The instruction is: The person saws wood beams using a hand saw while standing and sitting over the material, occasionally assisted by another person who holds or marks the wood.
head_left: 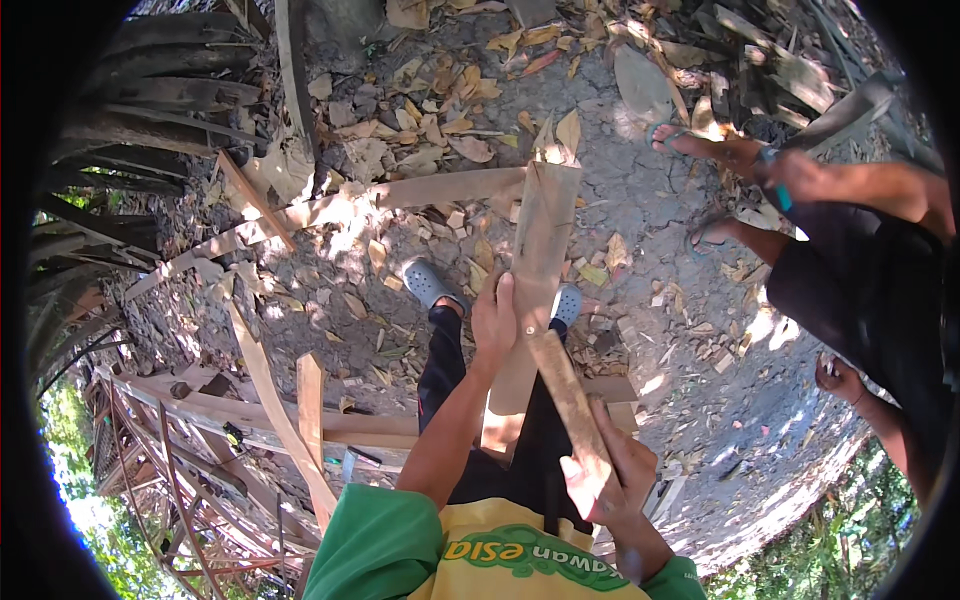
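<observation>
A wide wooden board (545, 225) stands lengthwise in front of me, between my legs. My left hand (494, 318) is closed on its left edge, around the middle of its length. My right hand (625, 462) grips a narrower, rough-faced wooden piece (566, 385), its fingers wrapped around the lower part. The upper end of this piece lies against the face of the board, just below a small round spot that may be a nail head or a knot. Whether the two pieces are joined I cannot tell.
Long planks (450, 188) lie on the leaf-strewn ground ahead and left. A wooden beam (370, 425), a pointed stake (309, 400) and a tool with a dark handle (350, 462) are near my left side. Another person in dark clothing (850, 270) is at right, wearing sandals.
</observation>
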The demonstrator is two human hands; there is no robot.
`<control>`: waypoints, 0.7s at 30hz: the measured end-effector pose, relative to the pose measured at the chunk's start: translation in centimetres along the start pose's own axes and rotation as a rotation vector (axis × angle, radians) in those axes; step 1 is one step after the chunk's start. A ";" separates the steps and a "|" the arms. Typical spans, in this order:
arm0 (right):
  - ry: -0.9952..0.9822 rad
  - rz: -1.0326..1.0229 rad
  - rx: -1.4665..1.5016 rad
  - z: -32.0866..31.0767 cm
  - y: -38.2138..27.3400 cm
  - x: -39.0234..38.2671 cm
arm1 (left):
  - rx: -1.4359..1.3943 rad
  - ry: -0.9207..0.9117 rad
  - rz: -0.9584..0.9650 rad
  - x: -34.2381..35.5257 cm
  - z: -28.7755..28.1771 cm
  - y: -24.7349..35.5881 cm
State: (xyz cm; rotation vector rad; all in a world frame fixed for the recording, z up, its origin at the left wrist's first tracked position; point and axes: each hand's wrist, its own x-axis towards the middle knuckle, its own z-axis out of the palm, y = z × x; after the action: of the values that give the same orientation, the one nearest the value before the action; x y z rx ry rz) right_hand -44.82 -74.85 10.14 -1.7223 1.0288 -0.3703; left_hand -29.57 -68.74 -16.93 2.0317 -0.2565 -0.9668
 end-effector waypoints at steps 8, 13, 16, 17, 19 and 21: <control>0.126 0.093 -0.103 -2.2 2.9 -1.4 | 0.109 0.018 0.000 -0.2 0.2 0.4; 0.122 0.128 -0.137 -2.1 4.1 -1.8 | 0.128 0.026 0.021 -0.3 0.1 0.6; 0.119 0.187 -0.128 -1.8 4.6 -2.4 | 0.149 0.027 0.021 -0.2 0.3 -0.1; 0.113 0.181 -0.122 -1.7 5.0 -2.7 | 0.150 0.028 0.034 -0.1 0.4 -0.1; 0.111 0.177 -0.118 -1.9 5.0 -3.1 | 0.137 0.016 0.033 -0.1 0.5 -0.2; 0.065 0.274 -0.015 -2.0 4.4 -3.4 | 0.130 0.008 0.033 0.1 0.3 -0.5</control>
State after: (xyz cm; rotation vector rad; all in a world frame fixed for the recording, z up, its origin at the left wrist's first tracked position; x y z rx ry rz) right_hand -50.17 -73.80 7.85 -1.5646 1.2986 -0.2441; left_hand -29.86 -68.66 -17.50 2.1420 -0.3556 -0.9422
